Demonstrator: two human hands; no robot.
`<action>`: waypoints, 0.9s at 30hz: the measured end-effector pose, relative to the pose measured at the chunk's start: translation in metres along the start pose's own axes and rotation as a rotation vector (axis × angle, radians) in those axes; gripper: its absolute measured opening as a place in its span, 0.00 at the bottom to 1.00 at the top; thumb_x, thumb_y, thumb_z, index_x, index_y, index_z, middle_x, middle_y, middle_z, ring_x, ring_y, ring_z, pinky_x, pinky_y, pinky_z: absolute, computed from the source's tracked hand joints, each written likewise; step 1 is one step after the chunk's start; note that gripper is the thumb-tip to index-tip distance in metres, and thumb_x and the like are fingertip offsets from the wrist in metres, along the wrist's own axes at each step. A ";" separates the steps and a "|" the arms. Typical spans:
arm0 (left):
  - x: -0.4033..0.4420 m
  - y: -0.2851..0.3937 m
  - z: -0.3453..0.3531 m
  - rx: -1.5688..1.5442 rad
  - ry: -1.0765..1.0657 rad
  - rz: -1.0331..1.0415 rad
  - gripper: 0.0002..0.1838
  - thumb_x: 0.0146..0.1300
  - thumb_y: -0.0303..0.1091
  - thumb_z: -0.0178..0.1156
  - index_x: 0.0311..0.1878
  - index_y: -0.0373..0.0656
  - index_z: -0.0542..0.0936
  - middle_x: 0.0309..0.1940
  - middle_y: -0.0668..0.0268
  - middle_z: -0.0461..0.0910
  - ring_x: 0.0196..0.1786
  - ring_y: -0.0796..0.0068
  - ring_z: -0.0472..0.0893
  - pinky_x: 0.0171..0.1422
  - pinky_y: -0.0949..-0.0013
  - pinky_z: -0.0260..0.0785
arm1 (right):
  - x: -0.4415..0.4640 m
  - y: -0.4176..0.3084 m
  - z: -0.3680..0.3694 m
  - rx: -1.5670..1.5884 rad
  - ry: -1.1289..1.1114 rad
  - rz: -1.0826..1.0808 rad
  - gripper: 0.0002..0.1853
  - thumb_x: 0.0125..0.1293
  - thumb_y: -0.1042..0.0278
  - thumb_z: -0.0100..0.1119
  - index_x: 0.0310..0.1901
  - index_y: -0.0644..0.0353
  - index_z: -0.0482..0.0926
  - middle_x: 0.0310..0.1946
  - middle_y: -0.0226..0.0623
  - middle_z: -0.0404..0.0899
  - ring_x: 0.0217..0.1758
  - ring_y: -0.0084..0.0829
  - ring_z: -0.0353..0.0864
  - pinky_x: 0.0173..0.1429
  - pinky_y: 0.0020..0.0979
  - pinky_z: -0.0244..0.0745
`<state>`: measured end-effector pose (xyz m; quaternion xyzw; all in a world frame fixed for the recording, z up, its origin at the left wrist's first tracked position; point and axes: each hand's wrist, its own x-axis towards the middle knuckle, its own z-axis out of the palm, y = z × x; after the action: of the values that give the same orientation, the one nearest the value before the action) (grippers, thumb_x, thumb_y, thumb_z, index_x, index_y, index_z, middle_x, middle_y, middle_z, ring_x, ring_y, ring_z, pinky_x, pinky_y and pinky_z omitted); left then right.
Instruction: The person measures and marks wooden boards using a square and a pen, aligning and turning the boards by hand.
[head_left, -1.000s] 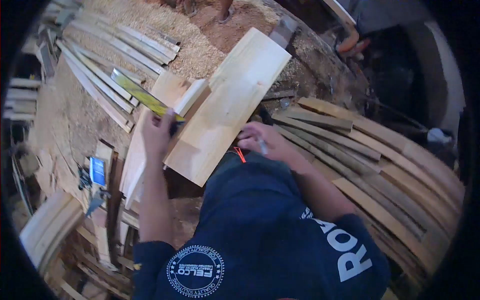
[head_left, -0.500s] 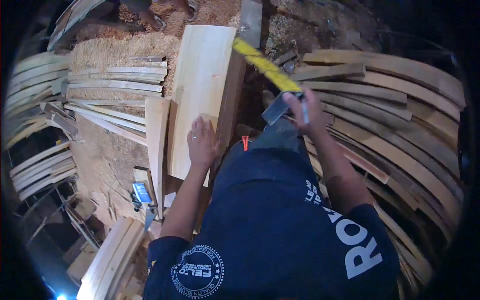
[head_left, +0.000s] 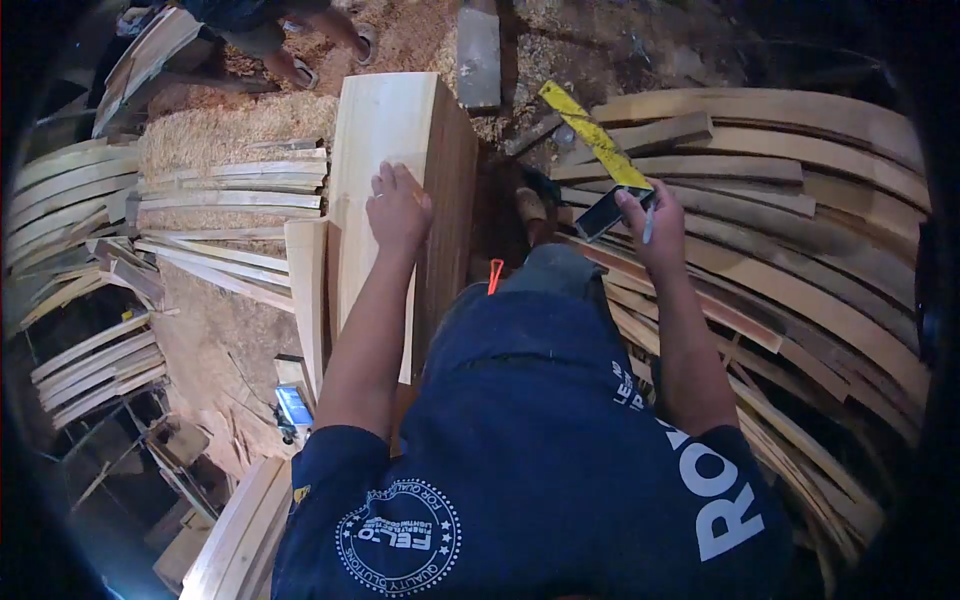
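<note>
My left hand rests on the pale top face of a long, thick wooden piece, its fingers laid on the surface. Whether this is one block or stacked boards I cannot tell. Off to the right, my right hand grips a try square by its dark stock, the worn yellow blade pointing up and left, apart from the wood. A thin whitish stick, like a pencil, also sits in that hand. A narrower curved board stands along the left side of the thick piece.
Many curved planks are piled on the right. More strips and stacks lie left on a sawdust-covered floor. A small lit screen is at lower left. Another person's legs show at the top. An orange loop is by my waist.
My left hand has moved farther up the wood's top face. My right hand has swung the try square right, away from the wood's far end. My view has shifted slightly.
</note>
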<state>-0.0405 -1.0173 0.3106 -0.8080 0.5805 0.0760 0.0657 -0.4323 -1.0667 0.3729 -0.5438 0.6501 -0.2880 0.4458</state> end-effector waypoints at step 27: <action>0.055 0.034 -0.067 -0.421 -0.227 -0.203 0.59 0.51 0.63 0.76 0.84 0.61 0.56 0.85 0.49 0.46 0.85 0.37 0.49 0.80 0.25 0.47 | 0.206 -0.080 0.265 0.213 -0.893 0.368 0.16 0.74 0.64 0.67 0.57 0.62 0.79 0.41 0.30 0.83 0.37 0.21 0.82 0.37 0.26 0.81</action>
<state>-0.0526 -1.0919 0.3644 -0.8442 0.4570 0.2784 -0.0319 -0.1617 -1.2556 0.2713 -0.4416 0.4478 -0.0083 0.7774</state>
